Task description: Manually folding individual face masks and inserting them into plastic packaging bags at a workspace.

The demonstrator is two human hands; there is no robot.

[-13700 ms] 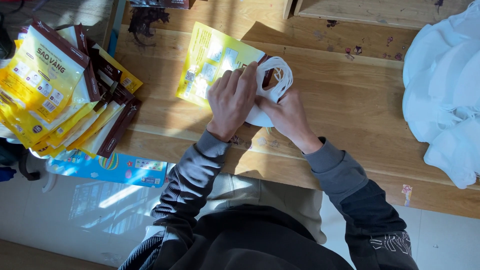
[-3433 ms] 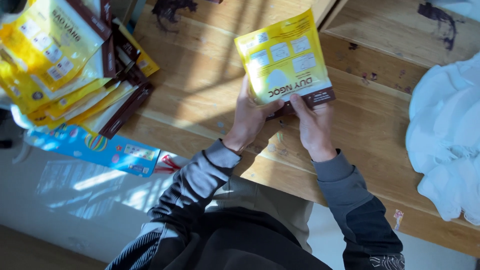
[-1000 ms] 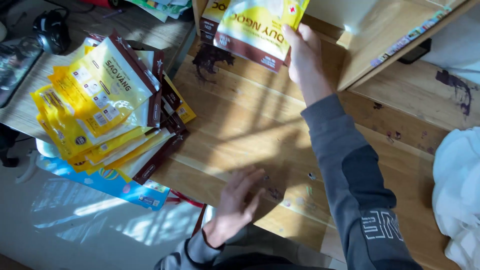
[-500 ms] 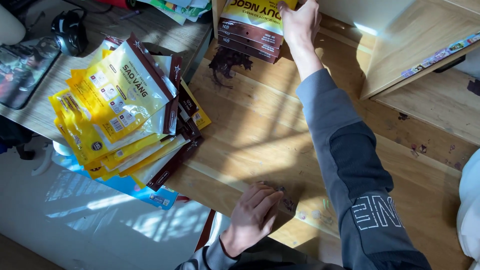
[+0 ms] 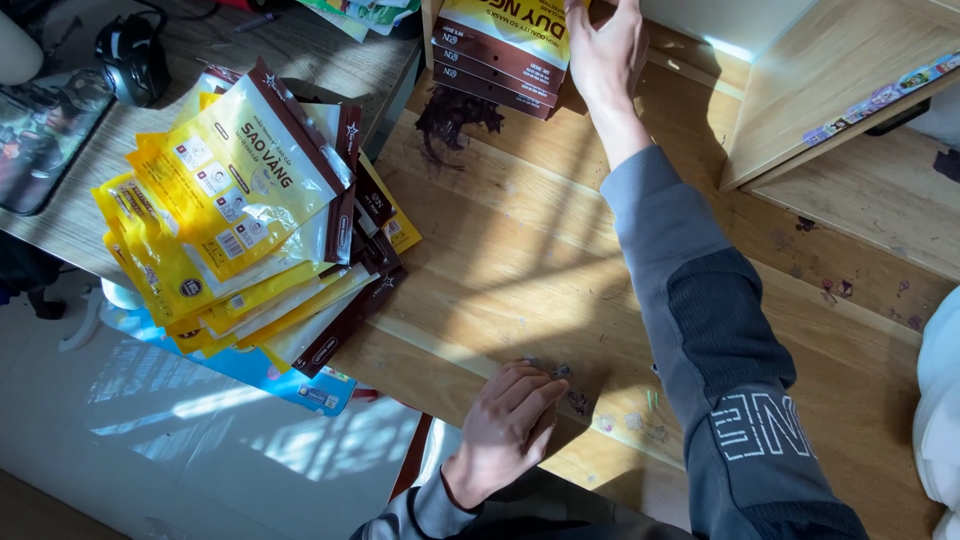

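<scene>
Two bare hands show in the head view. Right hand (image 5: 605, 45), arm stretched out in a grey knit sleeve, rests with loose open fingers on the top glossy yellow pouch (image 5: 510, 20) of a small stack at the far edge of the grained wooden table (image 5: 500, 250). Left hand (image 5: 510, 425) lies flat and empty near the front edge. Slick yellow-and-brown pouches (image 5: 240, 210) are heaped well to the left.
</scene>
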